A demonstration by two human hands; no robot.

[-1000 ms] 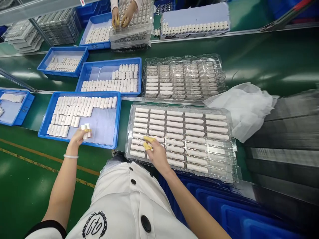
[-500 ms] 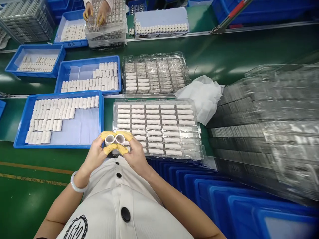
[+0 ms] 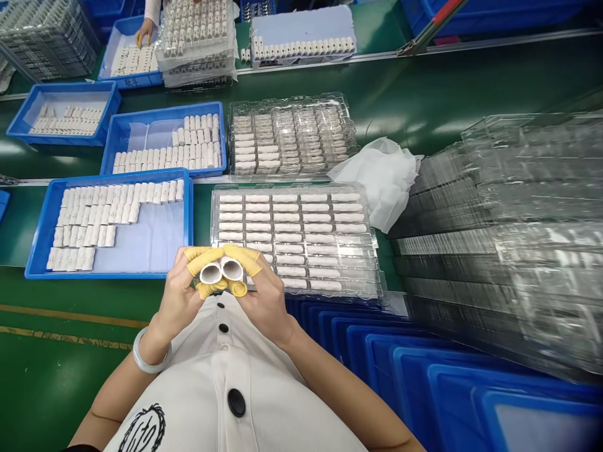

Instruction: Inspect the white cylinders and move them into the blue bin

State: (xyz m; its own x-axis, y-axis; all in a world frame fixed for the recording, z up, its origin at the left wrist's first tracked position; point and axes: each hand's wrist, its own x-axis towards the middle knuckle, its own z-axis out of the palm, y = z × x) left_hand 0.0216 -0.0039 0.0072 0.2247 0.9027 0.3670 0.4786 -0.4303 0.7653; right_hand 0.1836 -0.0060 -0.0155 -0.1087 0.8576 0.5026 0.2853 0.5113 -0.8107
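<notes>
My left hand (image 3: 181, 295) and my right hand (image 3: 264, 295) meet in front of my chest, both wearing yellow finger cots. Each pinches one small white hollow part, the left part (image 3: 210, 272) and the right part (image 3: 231, 268), held side by side with their open ends facing me. Just beyond them lies a clear blister tray (image 3: 377, 276) filled with rows of white parts. Left of it sits a blue bin (image 3: 188, 213) with loose white parts lined up at its far left.
Further blue bins (image 3: 117, 135) and another clear tray (image 3: 351, 125) lie on the green belt behind. A crumpled white bag (image 3: 381, 179) rests right of the trays. Stacked empty clear trays (image 3: 509, 238) fill the right; blue crates (image 3: 424, 376) sit below. Another person's hand (image 3: 142, 32) reaches into a far bin.
My left hand picked parts from the blue bin and my right left the clear tray; both came together at my chest, each holding a part. The hands tilted slightly since the last frame.
</notes>
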